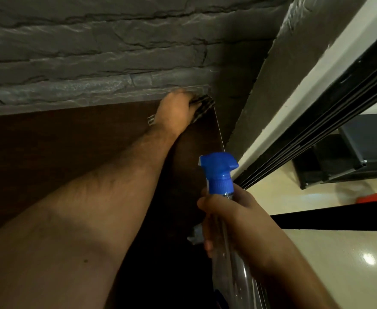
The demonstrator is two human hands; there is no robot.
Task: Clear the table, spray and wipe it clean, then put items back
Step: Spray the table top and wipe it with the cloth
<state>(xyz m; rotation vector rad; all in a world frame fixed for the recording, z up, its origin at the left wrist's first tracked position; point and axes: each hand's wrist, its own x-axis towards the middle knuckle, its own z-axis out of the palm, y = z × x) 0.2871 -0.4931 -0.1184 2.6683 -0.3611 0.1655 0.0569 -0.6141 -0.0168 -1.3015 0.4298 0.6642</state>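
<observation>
My left hand (175,109) reaches across the dark brown table (60,141) to its far right corner, where it presses a dark striped cloth (203,105) flat against the tabletop next to the wall. My right hand (230,217) is closed around the neck of a clear spray bottle (232,259) with a blue trigger head (218,172), held upright over the table's right edge. The nozzle faces left. Most of the cloth is hidden under my palm.
A dark grey stone-look wall (94,52) runs along the table's far edge. To the right are a black sliding-door frame (316,121), pale glossy floor (316,253), a black cabinet (350,157) and something red (374,197) on the floor.
</observation>
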